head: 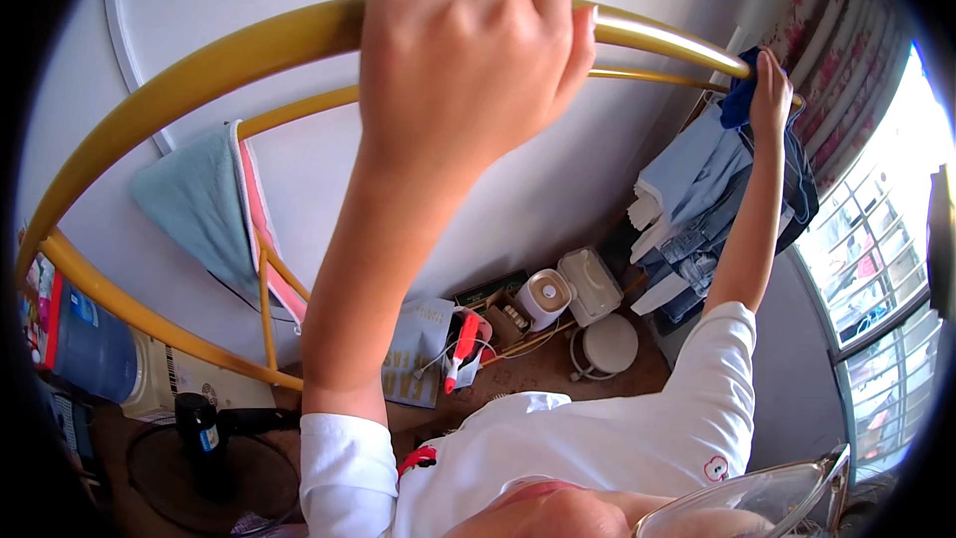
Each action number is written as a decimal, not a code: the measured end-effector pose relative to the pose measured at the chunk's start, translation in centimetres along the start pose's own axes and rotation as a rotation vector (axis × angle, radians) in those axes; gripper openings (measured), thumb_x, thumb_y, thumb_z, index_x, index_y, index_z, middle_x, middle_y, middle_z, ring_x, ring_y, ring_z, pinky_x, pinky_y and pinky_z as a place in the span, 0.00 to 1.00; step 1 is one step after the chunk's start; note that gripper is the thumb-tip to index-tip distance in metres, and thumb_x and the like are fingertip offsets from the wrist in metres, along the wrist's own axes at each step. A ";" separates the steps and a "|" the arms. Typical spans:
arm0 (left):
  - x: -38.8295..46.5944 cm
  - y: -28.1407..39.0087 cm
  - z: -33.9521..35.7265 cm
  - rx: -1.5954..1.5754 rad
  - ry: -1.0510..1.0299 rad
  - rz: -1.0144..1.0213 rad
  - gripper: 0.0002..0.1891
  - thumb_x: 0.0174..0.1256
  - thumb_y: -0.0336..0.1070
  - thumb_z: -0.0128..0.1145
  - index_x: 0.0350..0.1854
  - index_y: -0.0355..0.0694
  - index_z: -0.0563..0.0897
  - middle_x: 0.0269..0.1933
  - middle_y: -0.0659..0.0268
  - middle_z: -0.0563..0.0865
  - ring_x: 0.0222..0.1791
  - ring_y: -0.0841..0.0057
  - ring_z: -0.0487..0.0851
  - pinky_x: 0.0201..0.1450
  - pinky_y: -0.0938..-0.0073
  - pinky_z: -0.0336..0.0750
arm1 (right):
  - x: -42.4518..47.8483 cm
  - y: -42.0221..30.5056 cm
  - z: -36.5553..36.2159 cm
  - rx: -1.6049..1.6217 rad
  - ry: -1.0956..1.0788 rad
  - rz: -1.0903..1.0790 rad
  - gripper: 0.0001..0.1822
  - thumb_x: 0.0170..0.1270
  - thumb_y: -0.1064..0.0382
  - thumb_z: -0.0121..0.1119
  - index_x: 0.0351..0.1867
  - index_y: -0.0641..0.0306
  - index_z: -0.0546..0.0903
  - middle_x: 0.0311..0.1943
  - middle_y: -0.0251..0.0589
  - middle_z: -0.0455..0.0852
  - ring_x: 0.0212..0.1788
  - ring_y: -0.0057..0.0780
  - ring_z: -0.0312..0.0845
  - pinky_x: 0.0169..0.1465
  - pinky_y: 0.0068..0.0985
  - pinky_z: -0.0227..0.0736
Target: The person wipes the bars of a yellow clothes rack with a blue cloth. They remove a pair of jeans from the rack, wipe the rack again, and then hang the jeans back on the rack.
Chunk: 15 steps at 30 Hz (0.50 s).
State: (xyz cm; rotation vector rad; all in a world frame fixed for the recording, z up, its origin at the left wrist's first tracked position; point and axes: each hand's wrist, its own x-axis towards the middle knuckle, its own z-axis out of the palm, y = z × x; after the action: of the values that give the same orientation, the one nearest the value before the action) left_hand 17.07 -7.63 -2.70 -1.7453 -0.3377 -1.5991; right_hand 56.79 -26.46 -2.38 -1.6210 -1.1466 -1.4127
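Note:
A yellow metal rail (261, 33) of a tubular frame arches across the view. My left hand (470, 52) is closed around its upper middle, knuckles up and thumb at the right side. At the rail's right end, my right hand (771, 93) is on a dark blue cloth (739, 96), pressed against the rail; its fingertips are partly hidden. A second, thinner yellow rail (306, 108) runs behind. A light blue towel with pink lining (198, 198) hangs over its left part. Jeans and light garments (691, 202) hang below my right hand.
On the floor by the wall are a round stool (610, 345), a white appliance (547, 297), a clear plastic box (590, 284) and a grey printed bag (422, 347). A black fan (213, 463) and a blue water bottle (93, 344) stand lower left. A barred window (874, 269) is at right.

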 end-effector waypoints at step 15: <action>-0.6 -0.9 -0.6 0.085 -0.118 0.134 0.08 0.69 0.40 0.54 0.34 0.43 0.81 0.30 0.66 0.82 0.30 0.66 0.82 0.33 0.67 0.73 | 0.0 -16.8 0.9 0.108 0.198 -0.503 0.15 0.70 0.47 0.56 0.41 0.56 0.83 0.32 0.36 0.85 0.35 0.35 0.83 0.45 0.32 0.75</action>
State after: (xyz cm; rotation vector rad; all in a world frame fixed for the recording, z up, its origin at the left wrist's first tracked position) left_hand 15.97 -7.21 -2.99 -1.7630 -0.3328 -1.3712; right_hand 41.56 -19.44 -3.35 -1.1287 -1.5474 -1.7403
